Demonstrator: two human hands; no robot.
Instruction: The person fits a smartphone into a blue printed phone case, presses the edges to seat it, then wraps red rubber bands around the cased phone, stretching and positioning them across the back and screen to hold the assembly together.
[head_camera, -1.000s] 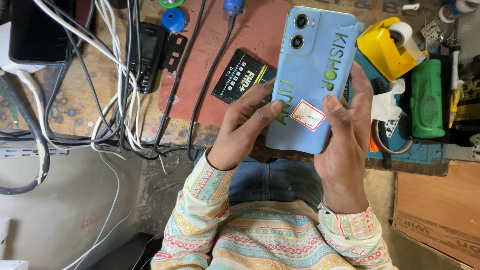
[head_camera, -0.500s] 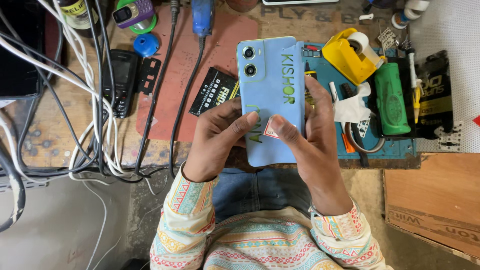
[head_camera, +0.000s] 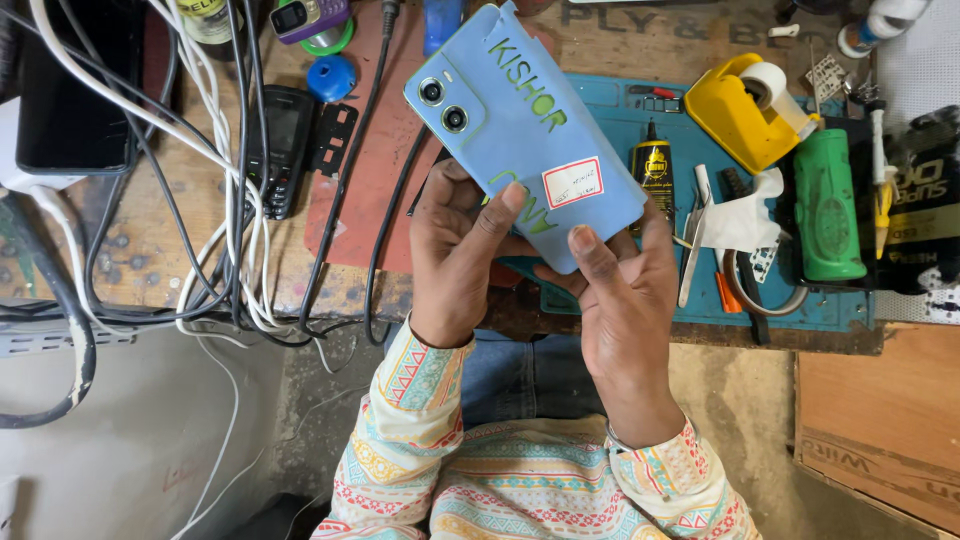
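Head view: worn wooden workbench (head_camera: 130, 270), cluttered, seen from above, with a teal work mat (head_camera: 790, 305) at its right part and a red mat (head_camera: 375, 200) beside it. Left hand (head_camera: 455, 255) curled around the lower left edge of a light blue phone (head_camera: 520, 130), thumb pressed on its back. Right hand (head_camera: 625, 300) cupped under the lower right corner, thumb on the back cover, fingers closed behind. Phone held back-up and tilted, just above the bench edge, twin camera lenses toward upper left, a small white sticker (head_camera: 572, 182) near the thumbs. Nearby on the bench: yellow tape dispenser (head_camera: 735, 110), green cylinder tool (head_camera: 828, 205), small black glue bottle (head_camera: 655, 170), tweezers (head_camera: 695, 240), black keypad phone (head_camera: 280, 150), tangle of white and black cables (head_camera: 215, 200).
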